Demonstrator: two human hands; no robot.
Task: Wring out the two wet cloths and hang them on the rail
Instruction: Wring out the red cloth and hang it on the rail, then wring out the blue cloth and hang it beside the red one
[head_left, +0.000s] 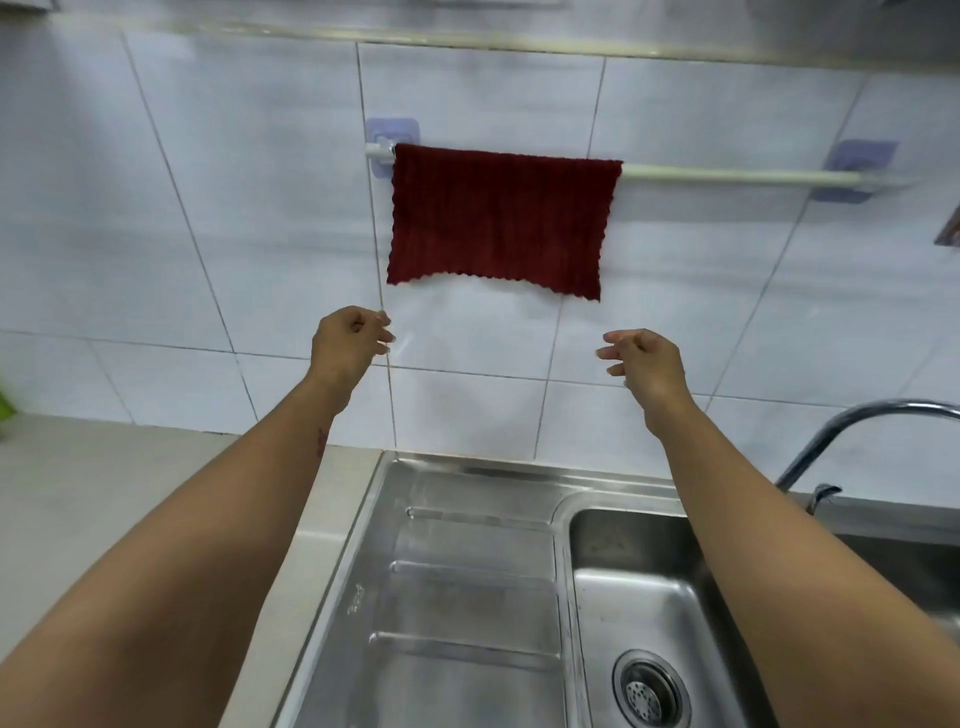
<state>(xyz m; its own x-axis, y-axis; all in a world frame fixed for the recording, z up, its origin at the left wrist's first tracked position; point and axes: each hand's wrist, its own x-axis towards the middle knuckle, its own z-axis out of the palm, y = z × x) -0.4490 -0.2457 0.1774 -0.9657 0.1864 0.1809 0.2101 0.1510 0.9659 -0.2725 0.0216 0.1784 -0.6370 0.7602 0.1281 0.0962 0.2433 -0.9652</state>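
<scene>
I see the red cloth (498, 221) draped on the rail (727, 175), just above and between both grips. Left grip (349, 340) and right grip (641, 364) are loosely curled, empty, over the sink (467, 571).

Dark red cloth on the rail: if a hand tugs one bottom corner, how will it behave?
The dark red ribbed cloth is probably floppy: it drapes flat and its scalloped bottom edge sags unevenly. It may slide along or off the smooth white rail, since nothing visible clips it there. It likely weighs little, though how much water it holds cannot be judged.
</scene>
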